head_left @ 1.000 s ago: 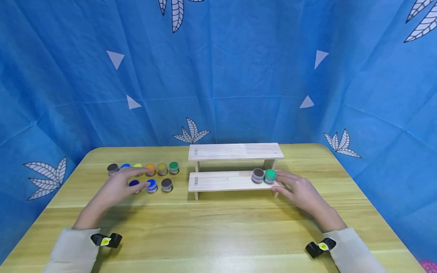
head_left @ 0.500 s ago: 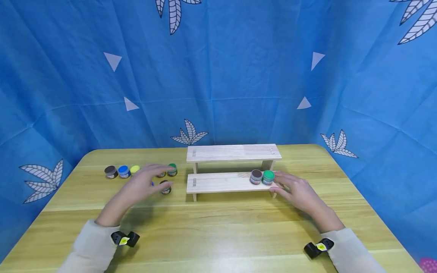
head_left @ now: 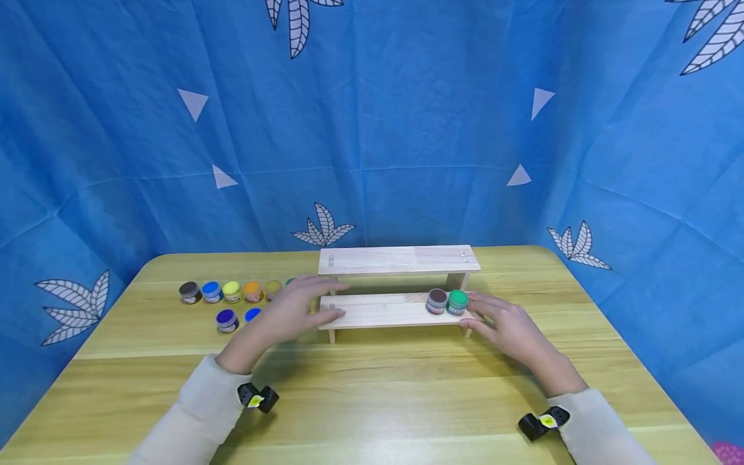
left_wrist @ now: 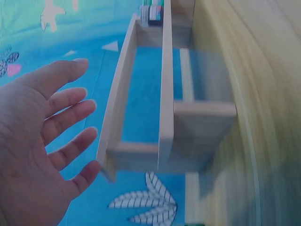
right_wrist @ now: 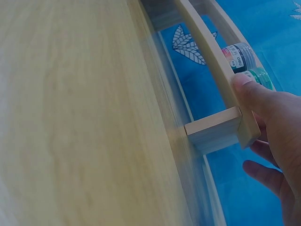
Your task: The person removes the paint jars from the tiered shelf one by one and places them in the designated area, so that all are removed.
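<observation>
A two-step wooden stand (head_left: 378, 311) rests on the table. Two small paint jars sit at the right end of its lower step: one with a dark brown lid (head_left: 437, 297) and one with a green lid (head_left: 458, 298). My right hand (head_left: 507, 326) holds that end of the step, thumb against the front edge, close beside the green jar. In the right wrist view the thumb (right_wrist: 244, 81) overlaps the board's edge; the index finger is mostly hidden. My left hand (head_left: 290, 313) hovers with spread fingers at the stand's left end, holding nothing.
Left of the stand, several paint jars stand in two rows, among them black (head_left: 189, 292), yellow (head_left: 232, 290), orange (head_left: 253, 290) and purple (head_left: 227, 320). My left hand hides some. A blue curtain (head_left: 395, 129) hangs behind the table (head_left: 395, 394).
My left hand has moved right, passing over the jars to the stand's left end, its fingers still spread. The right hand and the two jars on the step have kept their places.
</observation>
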The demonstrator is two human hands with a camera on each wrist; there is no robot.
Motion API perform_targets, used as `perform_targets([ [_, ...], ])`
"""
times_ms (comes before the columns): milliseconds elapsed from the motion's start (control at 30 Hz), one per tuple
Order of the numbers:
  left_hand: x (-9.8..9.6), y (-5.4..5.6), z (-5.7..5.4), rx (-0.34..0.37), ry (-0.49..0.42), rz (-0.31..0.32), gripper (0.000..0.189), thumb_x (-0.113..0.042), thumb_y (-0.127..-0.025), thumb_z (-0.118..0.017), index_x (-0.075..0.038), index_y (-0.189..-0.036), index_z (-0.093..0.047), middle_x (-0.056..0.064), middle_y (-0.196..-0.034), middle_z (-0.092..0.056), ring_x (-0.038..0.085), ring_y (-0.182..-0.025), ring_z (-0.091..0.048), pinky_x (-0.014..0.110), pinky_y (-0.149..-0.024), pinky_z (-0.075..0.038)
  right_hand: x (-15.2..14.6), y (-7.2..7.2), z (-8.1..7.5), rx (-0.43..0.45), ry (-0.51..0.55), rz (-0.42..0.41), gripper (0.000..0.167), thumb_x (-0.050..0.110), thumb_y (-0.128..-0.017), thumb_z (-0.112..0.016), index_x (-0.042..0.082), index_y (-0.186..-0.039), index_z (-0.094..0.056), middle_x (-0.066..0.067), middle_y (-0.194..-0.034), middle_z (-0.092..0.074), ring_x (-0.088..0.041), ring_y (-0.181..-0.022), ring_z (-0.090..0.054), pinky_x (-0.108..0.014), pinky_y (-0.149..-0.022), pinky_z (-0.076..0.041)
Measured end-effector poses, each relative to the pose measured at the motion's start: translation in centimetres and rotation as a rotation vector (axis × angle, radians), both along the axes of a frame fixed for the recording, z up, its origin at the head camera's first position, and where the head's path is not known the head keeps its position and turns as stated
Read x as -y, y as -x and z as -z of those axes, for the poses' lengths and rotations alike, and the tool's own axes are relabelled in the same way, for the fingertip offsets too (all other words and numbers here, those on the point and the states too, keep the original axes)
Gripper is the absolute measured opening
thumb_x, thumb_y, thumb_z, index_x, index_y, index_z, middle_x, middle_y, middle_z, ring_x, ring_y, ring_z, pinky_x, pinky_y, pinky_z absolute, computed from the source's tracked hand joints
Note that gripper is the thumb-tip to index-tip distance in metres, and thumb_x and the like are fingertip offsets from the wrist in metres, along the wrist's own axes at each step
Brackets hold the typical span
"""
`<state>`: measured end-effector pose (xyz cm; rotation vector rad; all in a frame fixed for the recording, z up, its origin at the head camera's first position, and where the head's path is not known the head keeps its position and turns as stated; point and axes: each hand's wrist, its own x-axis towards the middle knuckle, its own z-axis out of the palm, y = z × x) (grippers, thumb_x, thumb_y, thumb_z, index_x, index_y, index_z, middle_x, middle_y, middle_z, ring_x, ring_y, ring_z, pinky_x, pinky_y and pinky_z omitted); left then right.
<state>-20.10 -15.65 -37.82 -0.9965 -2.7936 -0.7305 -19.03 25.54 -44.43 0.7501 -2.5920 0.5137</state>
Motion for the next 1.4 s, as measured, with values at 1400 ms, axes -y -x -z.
perform_targets([
  [1400, -13.7, 2.2, 1.8, -0.082, 0.010, 0.136, 0.053, -0.045, -0.093, -0.065, -0.013, -0.136, -0.059, 0.001, -0.133, -0.060, 0.020, -0.125, -0.052, 0.035, -0.109, -0.037, -0.1, 0.0, 0.2, -0.018, 0.003, -0.007, 0.043, 0.032, -0.084, -0.077, 0.007, -0.118, -0.071, -0.014, -0.121, -0.067, -0.035, -0.110, -0.063, -0.054, -0.088, -0.051],
])
